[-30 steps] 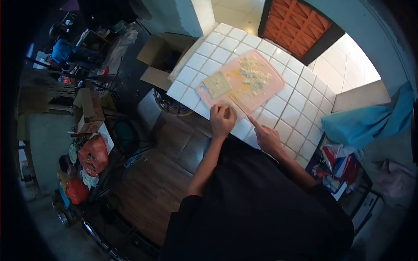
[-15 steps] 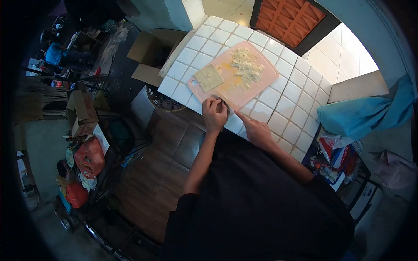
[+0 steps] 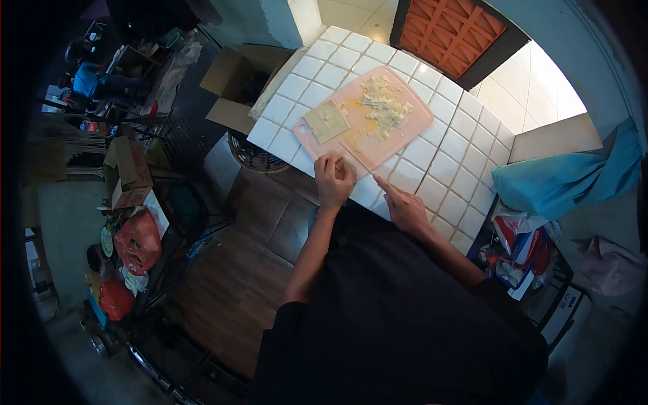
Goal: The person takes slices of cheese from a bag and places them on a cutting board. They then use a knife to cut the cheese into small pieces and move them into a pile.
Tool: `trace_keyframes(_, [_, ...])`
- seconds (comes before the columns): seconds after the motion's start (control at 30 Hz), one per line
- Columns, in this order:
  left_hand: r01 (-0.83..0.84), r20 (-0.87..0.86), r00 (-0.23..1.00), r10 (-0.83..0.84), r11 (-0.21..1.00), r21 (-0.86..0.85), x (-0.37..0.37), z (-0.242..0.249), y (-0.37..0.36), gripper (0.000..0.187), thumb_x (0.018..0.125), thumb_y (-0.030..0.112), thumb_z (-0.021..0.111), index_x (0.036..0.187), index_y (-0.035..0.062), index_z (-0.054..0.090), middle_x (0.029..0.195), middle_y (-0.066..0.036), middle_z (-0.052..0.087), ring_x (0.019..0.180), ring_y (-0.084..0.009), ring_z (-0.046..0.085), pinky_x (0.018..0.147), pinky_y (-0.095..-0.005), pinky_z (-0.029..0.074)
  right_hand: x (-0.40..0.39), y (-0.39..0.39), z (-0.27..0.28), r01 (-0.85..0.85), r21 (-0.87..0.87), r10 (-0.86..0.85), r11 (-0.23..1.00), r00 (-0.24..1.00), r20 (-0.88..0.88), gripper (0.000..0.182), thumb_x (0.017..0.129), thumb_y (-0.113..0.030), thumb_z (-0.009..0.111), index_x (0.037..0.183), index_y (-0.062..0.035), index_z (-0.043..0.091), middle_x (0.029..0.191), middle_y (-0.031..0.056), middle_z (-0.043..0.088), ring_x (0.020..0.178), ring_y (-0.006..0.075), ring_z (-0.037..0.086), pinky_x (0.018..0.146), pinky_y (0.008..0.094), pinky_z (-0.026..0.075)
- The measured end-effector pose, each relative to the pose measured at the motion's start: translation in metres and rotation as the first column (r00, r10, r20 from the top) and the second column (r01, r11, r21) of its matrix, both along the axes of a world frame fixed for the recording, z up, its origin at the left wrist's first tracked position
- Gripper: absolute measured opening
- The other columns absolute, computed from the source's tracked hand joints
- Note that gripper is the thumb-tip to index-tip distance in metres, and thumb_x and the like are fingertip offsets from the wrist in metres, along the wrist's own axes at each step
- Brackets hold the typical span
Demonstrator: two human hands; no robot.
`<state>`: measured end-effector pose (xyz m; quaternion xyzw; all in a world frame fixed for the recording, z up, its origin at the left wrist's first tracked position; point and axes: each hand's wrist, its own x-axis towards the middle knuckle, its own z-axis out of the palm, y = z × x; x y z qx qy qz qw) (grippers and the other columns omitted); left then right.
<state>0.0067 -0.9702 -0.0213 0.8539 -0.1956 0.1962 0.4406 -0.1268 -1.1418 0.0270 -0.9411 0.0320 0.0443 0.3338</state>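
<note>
A pink cutting board lies on the white tiled counter. Toward its left end rests a flat, pale yellow sheet piece, probably dough, with a stepped edge. A heap of pale cut strips and bits covers the far right part, with yellow smears beside it. My left hand is at the near edge of the board, its fingers curled together; what they hold is hidden. To its right, my right hand is over the counter just off the board. Its index finger stretches toward the board's near corner, the others are curled under, and their contents are hidden.
A tiled counter carries the board. Blue cloth hangs at the right, above a shelf of packets. An open cardboard box and a woven basket stand left of the counter. A person in blue is far left.
My right hand has drawn back slightly from the board's near edge. My left hand stays at the board with its fingers turned a little; a dark patch beside them no longer shows.
</note>
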Motion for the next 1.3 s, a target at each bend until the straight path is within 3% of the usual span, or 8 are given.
trace_keyframes(0.4, [-0.022,-0.021,1.000,0.020,0.996,-0.090,0.001,-0.005,0.002,0.011,0.074,0.000,0.072,0.083,0.0000,0.065,0.099,-0.015,0.061,0.094,-0.0346,0.061,0.080,-0.0429,0.053,0.014,0.006,0.005,-0.168,-0.070,0.162,0.983,0.983,-0.082,0.063,0.097,-0.014,0.054,0.157,-0.0265,0.038,0.080,0.0185,0.069,0.073,0.0384,0.068,0.068,0.0515,0.051])
trace_keyframes(0.67, [-0.062,-0.033,0.998,0.060,0.995,-0.083,-0.002,0.000,0.006,0.010,0.075,0.001,0.073,0.083,0.0013,0.067,0.094,-0.012,0.060,0.092,-0.0323,0.059,0.080,-0.0416,0.051,-0.002,-0.001,0.004,-0.103,-0.042,0.102,0.994,0.995,-0.008,0.065,0.096,-0.011,0.057,0.157,-0.0287,0.039,0.081,0.0214,0.068,0.075,0.0418,0.067,0.069,0.0528,0.051])
trace_keyframes(0.7, [-0.048,0.016,0.999,0.049,0.996,-0.075,-0.001,0.001,0.006,0.011,0.074,0.000,0.073,0.082,0.0020,0.066,0.094,-0.011,0.060,0.091,-0.0315,0.059,0.080,-0.0414,0.050,-0.005,-0.003,0.009,-0.096,-0.069,0.088,0.993,0.990,-0.106,0.067,0.096,-0.010,0.058,0.157,-0.0300,0.037,0.084,0.0224,0.069,0.078,0.0418,0.068,0.071,0.0527,0.052])
trace_keyframes(0.83, [-0.031,0.071,0.997,0.036,0.997,-0.064,-0.003,0.002,0.008,0.012,0.076,0.001,0.073,0.086,0.0022,0.067,0.094,-0.011,0.061,0.093,-0.0326,0.059,0.084,-0.0421,0.049,-0.003,-0.004,0.007,-0.120,-0.083,0.108,0.989,0.985,-0.136,0.066,0.098,-0.009,0.056,0.158,-0.0282,0.037,0.091,0.0222,0.071,0.082,0.0414,0.070,0.073,0.0517,0.053])
trace_keyframes(0.9, [-0.033,0.059,0.998,0.037,0.997,-0.070,-0.004,0.001,0.008,0.013,0.076,0.002,0.072,0.088,0.0017,0.067,0.095,-0.011,0.061,0.094,-0.0329,0.059,0.085,-0.0420,0.049,0.003,0.000,0.007,-0.123,-0.030,0.125,0.992,0.989,0.074,0.063,0.098,-0.008,0.055,0.157,-0.0255,0.039,0.097,0.0218,0.073,0.084,0.0410,0.070,0.073,0.0506,0.053])
trace_keyframes(1.03, [-0.086,0.015,0.996,0.089,0.990,-0.112,-0.005,0.002,0.007,0.019,0.076,0.004,0.073,0.092,0.0003,0.065,0.099,-0.012,0.061,0.096,-0.0338,0.058,0.086,-0.0423,0.048,0.007,0.001,0.004,-0.116,-0.037,0.119,0.993,0.988,0.096,0.060,0.099,-0.008,0.054,0.156,-0.0236,0.041,0.105,0.0212,0.073,0.086,0.0401,0.071,0.073,0.0497,0.054])
trace_keyframes(1.1, [-0.111,0.021,0.993,0.113,0.991,-0.077,-0.007,0.003,0.008,0.019,0.076,0.005,0.073,0.092,0.0006,0.064,0.099,-0.013,0.060,0.097,-0.0341,0.058,0.086,-0.0427,0.048,0.008,-0.001,0.006,-0.053,-0.058,0.051,0.997,0.998,-0.026,0.058,0.099,-0.008,0.054,0.155,-0.0235,0.043,0.113,0.0206,0.072,0.090,0.0387,0.072,0.076,0.0488,0.055])
trace_keyframes(1.3, [-0.113,0.047,0.992,0.115,0.993,-0.038,-0.007,-0.002,0.010,0.021,0.074,0.008,0.074,0.092,0.0035,0.064,0.099,-0.012,0.060,0.097,-0.0342,0.058,0.086,-0.0442,0.047,0.003,0.003,0.001,-0.076,0.031,0.072,0.997,0.991,0.116,0.060,0.099,-0.011,0.055,0.155,-0.0263,0.042,0.105,0.0209,0.074,0.087,0.0383,0.072,0.074,0.0489,0.055])
